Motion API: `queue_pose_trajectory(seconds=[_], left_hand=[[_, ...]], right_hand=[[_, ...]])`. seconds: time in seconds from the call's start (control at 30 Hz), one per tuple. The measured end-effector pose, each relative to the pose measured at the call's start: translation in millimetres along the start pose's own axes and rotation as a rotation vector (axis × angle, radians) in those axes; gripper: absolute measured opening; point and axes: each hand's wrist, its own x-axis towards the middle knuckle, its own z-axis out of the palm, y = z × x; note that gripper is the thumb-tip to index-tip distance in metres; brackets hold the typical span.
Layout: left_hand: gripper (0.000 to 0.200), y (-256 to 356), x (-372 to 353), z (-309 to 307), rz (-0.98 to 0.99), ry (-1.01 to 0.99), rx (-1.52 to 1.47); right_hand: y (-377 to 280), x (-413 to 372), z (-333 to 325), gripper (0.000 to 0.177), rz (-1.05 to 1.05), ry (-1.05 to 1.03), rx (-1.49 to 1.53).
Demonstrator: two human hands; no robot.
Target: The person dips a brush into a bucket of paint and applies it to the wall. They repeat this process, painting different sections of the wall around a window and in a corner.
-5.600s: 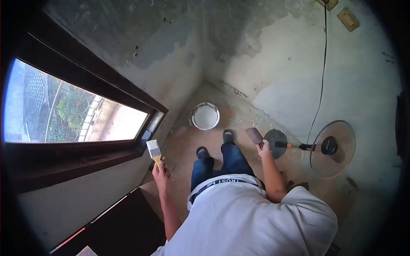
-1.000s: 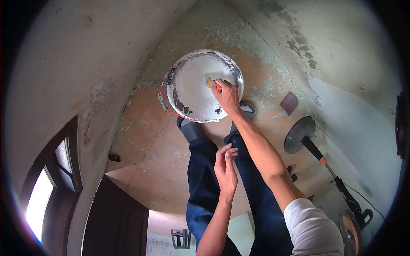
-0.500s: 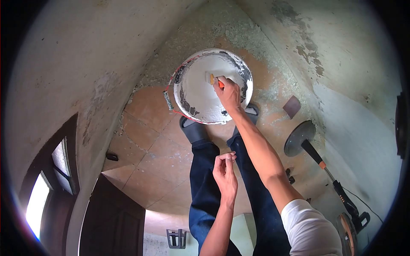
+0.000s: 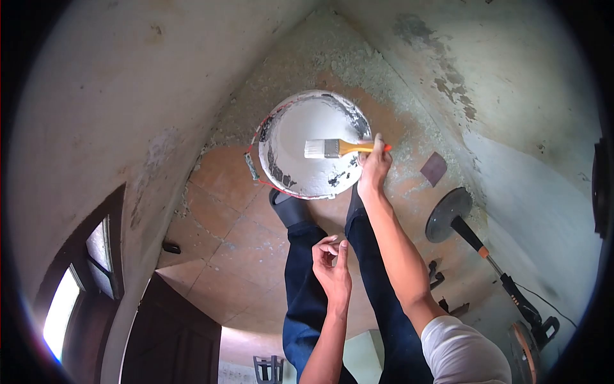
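My right hand [image 4: 375,168] grips the yellow and orange handle of a flat paintbrush [image 4: 332,148]. The brush is held level above a round bucket [image 4: 277,182], its white-coated bristles pointing left. White paint [image 4: 291,131] fills the bucket, and dark patches show on its inner wall. A red handle with a pale grip [image 4: 251,166] hangs at the bucket's left side. My left hand [image 4: 332,259] is over my legs, below the bucket, with fingers curled and thumb raised; it touches no object.
Right of the bucket lie a dark square sheet [image 4: 433,169] and a long-handled tool with a round head [image 4: 449,214]. Rough walls [image 4: 524,96] meet beyond the bucket. A dark door [image 4: 173,333] and a grey stool [image 4: 268,369] are at the lower left.
My right hand has drawn back toward the bucket's right rim, lifting the brush out of the paint so that it shows whole. My left hand's fingers have curled differently.
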Motion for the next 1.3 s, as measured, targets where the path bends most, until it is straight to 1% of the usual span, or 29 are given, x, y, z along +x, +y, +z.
queue_pose_trajectory(seconds=[0.03, 0.1, 0.37, 0.5, 0.6, 0.73, 1.03, 1.1, 1.13, 1.17, 1.3], left_hand=[[0.029, 4.0, 0.5, 2.2, 0.012, -0.007, 0.0], [0.025, 9.4, -1.5, 6.7, 0.016, -0.006, 0.043], [0.016, -11.1, -8.1, 4.8, 0.089, -0.032, 0.088], [0.008, -9.4, -11.4, 8.7, 0.102, -0.038, 0.095], [0.005, -11.5, -12.4, 10.3, 0.114, -0.041, 0.099], [0.006, -13.4, -12.1, 7.8, 0.127, -0.042, 0.093], [0.007, -3.3, -9.4, 10.6, 0.17, -0.037, 0.117], [0.007, -3.5, -11.7, 11.2, 0.135, -0.02, 0.112], [0.009, -2.5, -12.8, 9.4, 0.076, -0.011, 0.128], [0.009, -3.0, -13.4, 10.9, 0.079, -0.021, 0.123], [0.015, 3.5, -14.8, 12.9, 0.097, 0.022, 0.139]], right_hand=[[-0.1, 1.1, -4.9, 0.05, -0.007, -0.003, 0.012], [-3.7, 0.1, -16.8, 0.052, 0.126, -0.007, 0.044], [-7.6, -6.3, -28.0, 0.054, 0.144, -0.01, 0.037], [-5.3, -8.0, -29.2, 0.054, 0.128, -0.036, -0.008], [-5.2, -8.6, -29.3, 0.054, 0.124, -0.019, -0.065], [-4.9, -7.0, -28.0, 0.053, 0.086, -0.019, -0.046], [7.9, -9.8, -34.1, 0.053, 0.131, -0.014, -0.075], [11.1, -10.1, -35.8, 0.052, 0.124, -0.039, -0.088], [13.7, -10.1, -33.8, 0.051, 0.101, -0.028, -0.087], [15.3, -9.7, -33.0, 0.05, 0.077, -0.064, -0.085], [17.5, -6.2, -27.5, 0.049, 0.073, -0.067, -0.079]])
